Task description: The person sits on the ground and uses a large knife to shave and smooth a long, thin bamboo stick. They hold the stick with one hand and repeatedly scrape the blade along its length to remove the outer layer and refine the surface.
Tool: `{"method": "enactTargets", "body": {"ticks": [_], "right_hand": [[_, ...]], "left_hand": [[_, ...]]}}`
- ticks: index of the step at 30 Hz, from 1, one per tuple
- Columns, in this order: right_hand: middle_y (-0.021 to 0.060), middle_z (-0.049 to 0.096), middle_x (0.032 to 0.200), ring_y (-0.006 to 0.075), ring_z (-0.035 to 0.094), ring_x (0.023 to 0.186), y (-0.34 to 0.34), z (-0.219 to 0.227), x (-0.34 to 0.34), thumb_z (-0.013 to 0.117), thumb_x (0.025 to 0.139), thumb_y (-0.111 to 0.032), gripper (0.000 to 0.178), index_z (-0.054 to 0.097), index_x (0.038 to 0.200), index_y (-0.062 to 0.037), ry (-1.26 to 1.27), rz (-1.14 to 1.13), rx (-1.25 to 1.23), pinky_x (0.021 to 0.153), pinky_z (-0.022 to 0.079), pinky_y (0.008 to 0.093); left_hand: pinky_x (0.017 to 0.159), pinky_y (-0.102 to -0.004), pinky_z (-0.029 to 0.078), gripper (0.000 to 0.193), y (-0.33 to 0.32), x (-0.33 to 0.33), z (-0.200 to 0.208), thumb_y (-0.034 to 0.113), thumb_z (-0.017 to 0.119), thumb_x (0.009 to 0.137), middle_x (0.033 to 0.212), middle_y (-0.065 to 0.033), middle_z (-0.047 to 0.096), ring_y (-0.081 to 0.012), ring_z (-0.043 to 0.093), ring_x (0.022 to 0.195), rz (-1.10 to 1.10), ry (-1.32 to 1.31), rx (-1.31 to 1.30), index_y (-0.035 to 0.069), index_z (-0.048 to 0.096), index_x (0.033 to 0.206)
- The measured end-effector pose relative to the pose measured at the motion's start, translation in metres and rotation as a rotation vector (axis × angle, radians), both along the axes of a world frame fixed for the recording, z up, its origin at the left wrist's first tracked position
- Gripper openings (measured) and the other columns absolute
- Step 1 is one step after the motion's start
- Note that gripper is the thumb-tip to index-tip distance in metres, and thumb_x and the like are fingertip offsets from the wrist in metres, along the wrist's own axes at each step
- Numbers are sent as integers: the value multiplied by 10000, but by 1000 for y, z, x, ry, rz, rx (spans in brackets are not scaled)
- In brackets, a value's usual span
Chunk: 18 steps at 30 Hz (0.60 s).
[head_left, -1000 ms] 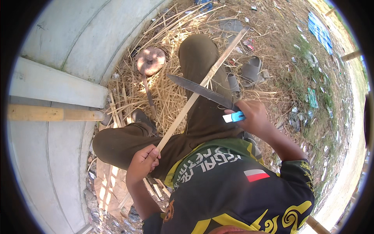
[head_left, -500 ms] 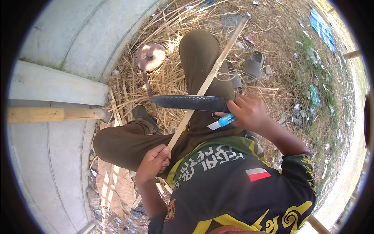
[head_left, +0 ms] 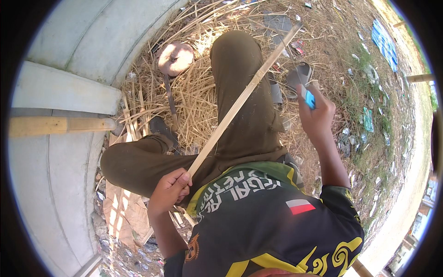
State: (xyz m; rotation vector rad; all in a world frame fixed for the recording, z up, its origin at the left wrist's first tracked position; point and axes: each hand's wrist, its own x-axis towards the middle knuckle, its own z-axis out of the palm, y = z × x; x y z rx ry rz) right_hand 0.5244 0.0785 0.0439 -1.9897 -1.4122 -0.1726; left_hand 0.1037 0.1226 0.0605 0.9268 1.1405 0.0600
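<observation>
A long, pale bamboo strip (head_left: 235, 111) slants across my lap and over my raised knee. My left hand (head_left: 171, 191) is closed round its near end, thumb on top. Off to the right of the strip, my right hand (head_left: 317, 115) is raised and closed. Between its fingers shows a light-blue piece with a whitish end (head_left: 309, 99). The large knife that this hand gripped a moment ago cannot be made out plainly; its dark blade seems turned edge-on or smeared by motion.
Bamboo shavings (head_left: 196, 106) cover the ground around my legs. A round, holed block (head_left: 176, 59) lies beyond my left leg, a dark flat bar (head_left: 170, 99) beside it. A grey sandal (head_left: 299, 79) lies at right. A pale panelled wall (head_left: 55, 184) and bamboo pole (head_left: 62, 126) border the left.
My right hand has swung up and away to the right, off the strip, and the black blade no longer lies across it. My left hand keeps its hold and has shifted slightly left.
</observation>
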Motion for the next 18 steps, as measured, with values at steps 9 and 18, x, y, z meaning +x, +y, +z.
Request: {"method": "enactTargets", "body": {"ticks": [9,18], "right_hand": [[38,523,581,227,542,461,9,-14,7,843,834,-380,397,583,707,-109,-263,91,-128,456,415,377],[11,574,560,149,558,468,32,-15,61,786,921,-379,386,651,739,-67,-462,-191,-102,465,433,279]], "left_hand": [[474,-192,269,332,6,8,9,330,539,1104,630,65,413,-12,340,538,-33,36,47,65,561,905],[479,-190,275,306,-6,-3,13,320,577,1084,637,62,430,-10,356,547,26,0,88,57,576,927]]}}
